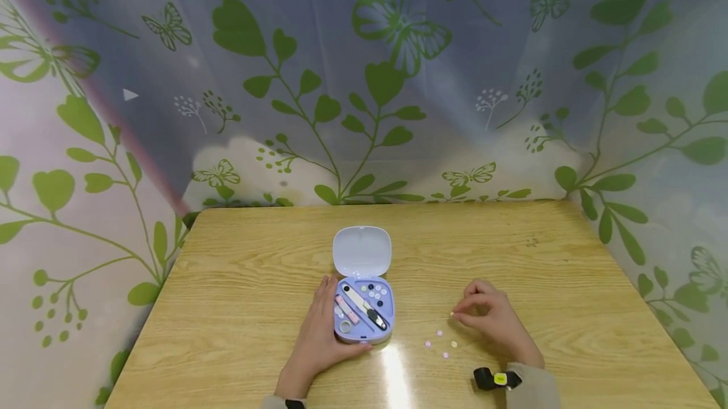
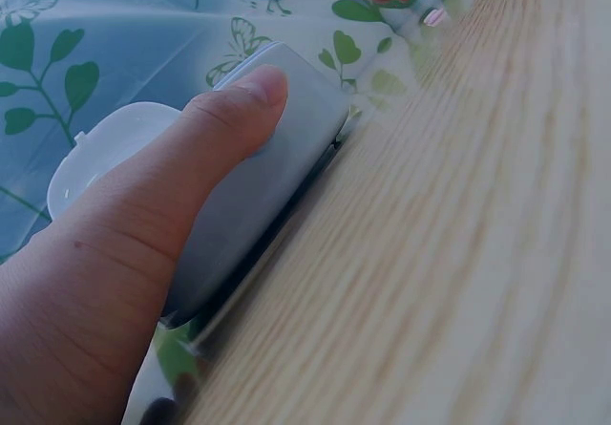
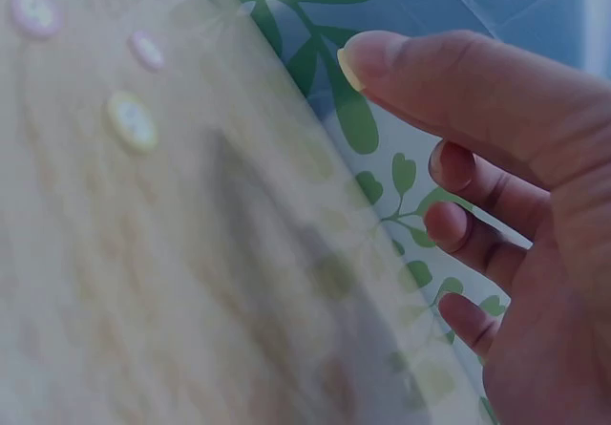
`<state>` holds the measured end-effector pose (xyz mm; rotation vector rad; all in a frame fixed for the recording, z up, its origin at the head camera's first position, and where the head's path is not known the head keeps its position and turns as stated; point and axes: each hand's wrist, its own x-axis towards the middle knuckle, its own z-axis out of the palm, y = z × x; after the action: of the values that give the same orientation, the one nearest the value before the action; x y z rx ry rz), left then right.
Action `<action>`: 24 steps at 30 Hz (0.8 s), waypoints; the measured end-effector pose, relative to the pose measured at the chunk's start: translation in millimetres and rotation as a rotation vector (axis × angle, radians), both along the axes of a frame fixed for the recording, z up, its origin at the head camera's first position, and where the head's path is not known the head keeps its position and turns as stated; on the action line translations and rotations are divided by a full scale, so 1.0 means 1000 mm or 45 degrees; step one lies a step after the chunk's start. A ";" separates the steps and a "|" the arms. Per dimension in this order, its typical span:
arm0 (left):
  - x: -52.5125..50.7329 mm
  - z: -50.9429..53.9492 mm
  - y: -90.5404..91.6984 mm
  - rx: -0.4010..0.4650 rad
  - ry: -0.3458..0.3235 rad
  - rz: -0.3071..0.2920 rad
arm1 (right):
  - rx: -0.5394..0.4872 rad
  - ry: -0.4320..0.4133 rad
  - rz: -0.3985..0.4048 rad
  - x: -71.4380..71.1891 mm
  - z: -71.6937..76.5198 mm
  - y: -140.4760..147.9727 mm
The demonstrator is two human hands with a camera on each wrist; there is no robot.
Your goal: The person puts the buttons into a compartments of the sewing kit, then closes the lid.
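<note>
4 loose buttons (image 1: pixel 446 355): scattered on the wood-grain desk (image 1: pixel 256 251), between the sewing kit box (image 1: pixel 375 337) and the right hand (image 1: pixel 491 323); nothing fences them in, so a low wrist or sleeve (image 1: pixel 531 387) could sweep them aside.
Pinched button: pale yellow (image 3: pixel 350 70), between the box and the desk's right edge.
Right hand: thumb and index finger nearly closed on that button, other fingers bent; so small a hold could let it flip out and roll if the pinch skews.
Left hand (image 1: pixel 318 330): holds the box round its near left corner, thumb along the front wall, fingers along the left wall; an uneven push could slide or tilt it.
Tray contents: more buttons (image 1: pixel 372 294), a black-handled tool (image 1: pixel 372 316), a pink-patterned strip (image 1: pixel 347 310) and a silver ring (image 1: pixel 345 326); a tilt could mix them.
Lid (image 1: pixel 362 251): open toward the desk's far edge; a bump could swing it down.
Desk surface: pale and smooth-looking, with a glare streak (image 1: pixel 394 371) before the box that could hide a pale button.
Room: fabric backdrop (image 1: pixel 318 48) with green leaves and butterflies, along the desk's left, far and right edges.
</note>
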<state>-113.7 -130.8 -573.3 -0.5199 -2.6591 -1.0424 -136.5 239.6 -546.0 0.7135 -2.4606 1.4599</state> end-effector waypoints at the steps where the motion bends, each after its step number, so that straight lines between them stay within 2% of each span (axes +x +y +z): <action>1: 0.000 0.000 0.000 -0.001 -0.004 0.002 | -0.006 0.020 0.012 -0.001 0.002 -0.001; 7: -0.001 -0.001 0.000 -0.006 -0.065 0.016 | -0.025 0.127 0.069 -0.005 0.019 -0.013; 12: -0.001 -0.001 0.000 0.002 -0.077 0.013 | -0.028 0.113 0.082 -0.003 0.045 -0.029; 14: -0.001 -0.002 -0.001 0.000 -0.074 0.011 | -0.030 0.099 0.090 -0.004 0.051 -0.034; 20: -0.002 -0.002 -0.001 -0.001 -0.060 0.006 | -0.043 0.114 0.145 -0.011 0.058 -0.046; 24: -0.002 -0.002 -0.001 0.009 -0.055 -0.001 | -0.059 0.169 0.180 -0.018 0.058 -0.056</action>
<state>-115.4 -131.8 -574.8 -0.5027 -2.6918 -1.0744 -154.3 184.1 -487.8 0.9591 -2.3116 1.4605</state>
